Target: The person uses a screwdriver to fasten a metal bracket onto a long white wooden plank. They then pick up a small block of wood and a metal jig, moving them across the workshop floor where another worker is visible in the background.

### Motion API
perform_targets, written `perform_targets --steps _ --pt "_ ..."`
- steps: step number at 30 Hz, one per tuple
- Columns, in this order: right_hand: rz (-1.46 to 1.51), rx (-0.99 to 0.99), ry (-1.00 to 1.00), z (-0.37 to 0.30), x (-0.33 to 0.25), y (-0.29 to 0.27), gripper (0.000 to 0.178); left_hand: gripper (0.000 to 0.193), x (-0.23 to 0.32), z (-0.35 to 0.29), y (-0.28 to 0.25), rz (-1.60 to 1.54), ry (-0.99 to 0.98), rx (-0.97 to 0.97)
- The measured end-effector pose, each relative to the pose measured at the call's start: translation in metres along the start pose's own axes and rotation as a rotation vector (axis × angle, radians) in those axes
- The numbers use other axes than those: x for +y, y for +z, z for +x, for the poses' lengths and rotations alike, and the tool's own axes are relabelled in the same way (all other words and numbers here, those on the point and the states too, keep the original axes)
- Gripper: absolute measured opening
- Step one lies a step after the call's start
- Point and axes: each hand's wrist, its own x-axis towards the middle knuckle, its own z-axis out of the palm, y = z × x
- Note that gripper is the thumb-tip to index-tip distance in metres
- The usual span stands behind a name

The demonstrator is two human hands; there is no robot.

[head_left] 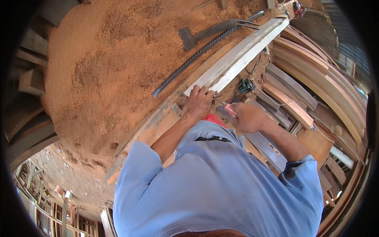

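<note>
A long white-painted wooden beam (246,55) runs diagonally away from me, its near end close to my waist. My left hand (200,102) rests on that near end, with its fingers curled over the edge. To the right, my right hand (249,117) is closed around a tool with a red handle (230,110). The hand is blurred, and a dark grey part of the tool points toward the beam's end; I cannot tell its exact kind. The tool looks apart from the beam.
Orange-brown sawdust (98,59) covers the left and far area. A ribbed dark metal rod (197,54) and a flat-headed bar with a forked end (213,31) lie beside the beam. Stacked planks (323,83) line the right. A green power tool (246,85) and pale cord (272,98) lie between.
</note>
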Motion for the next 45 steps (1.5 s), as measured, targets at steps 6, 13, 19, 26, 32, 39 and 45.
perform_targets --steps 6,13,19,26,32,39,45 --pt "0.142 -0.019 0.14 -0.012 -0.044 -0.041 0.033 0.01 0.0 0.004 0.005 0.027 -0.021 -0.005" --pt "0.599 0.11 0.133 -0.01 -0.006 -0.004 0.034 0.011 0.002 0.0 0.004 0.068 0.013 0.0" --pt "-0.149 0.033 0.015 -0.011 -0.032 -0.023 0.043 0.013 -0.004 -0.001 0.008 0.029 0.034 0.021" --pt "-0.081 0.36 -0.141 0.001 -0.034 -0.005 0.04 0.011 0.005 0.002 0.0 0.061 0.01 0.016" --pt "0.433 0.115 0.229 -0.008 -0.016 -0.017 0.047 0.011 0.003 0.002 0.005 0.088 0.009 0.036" --pt "-0.268 0.108 0.06 -0.015 -0.048 -0.016 0.029 0.02 0.002 -0.002 0.005 0.056 -0.01 -0.028" --pt "-0.223 0.254 -0.068 -0.017 -0.045 -0.007 0.031 0.018 0.004 0.002 -0.001 0.044 0.002 -0.014"
